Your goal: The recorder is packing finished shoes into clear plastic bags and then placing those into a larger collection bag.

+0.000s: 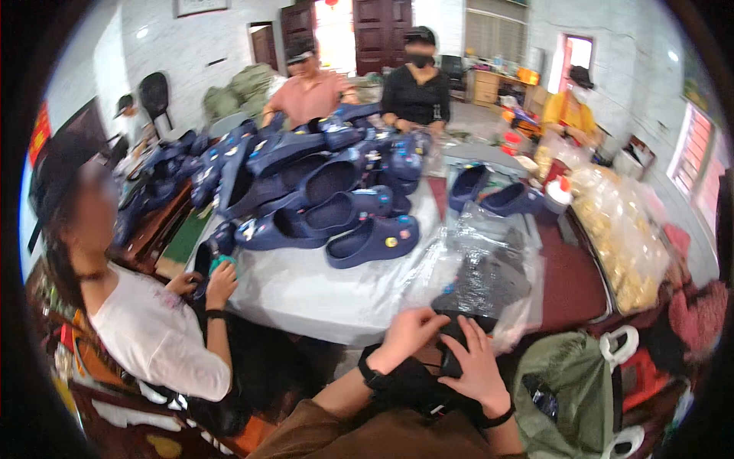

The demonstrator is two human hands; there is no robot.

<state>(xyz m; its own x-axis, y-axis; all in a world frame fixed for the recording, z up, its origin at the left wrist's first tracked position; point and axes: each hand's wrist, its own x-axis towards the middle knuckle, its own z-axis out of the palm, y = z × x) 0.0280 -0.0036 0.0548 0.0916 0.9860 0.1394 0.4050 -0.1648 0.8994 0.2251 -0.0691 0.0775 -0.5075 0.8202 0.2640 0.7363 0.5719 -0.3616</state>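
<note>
My left hand [411, 335] is just off the near edge of the table, its fingertips pinched together against a small black object [453, 361]. My right hand [482, 373] curls over that object from the right, with fingers and thumb around it. What kind of thing it is, I cannot make out. Just beyond my fingers lies clear plastic film [489, 256] over a dark grey surface. The closest shoe on the table is a navy clog [373, 242] with small coloured charms, apart from my hands.
A big heap of navy clogs [306, 180] covers the white tabletop [294, 302]. Two clogs [511, 199] stand beside a white bottle [559, 191]. At left a co-worker [149, 329] handles a clog; others sit across. A green sack [562, 390] and bags of yellowish pieces [618, 229] are at right.
</note>
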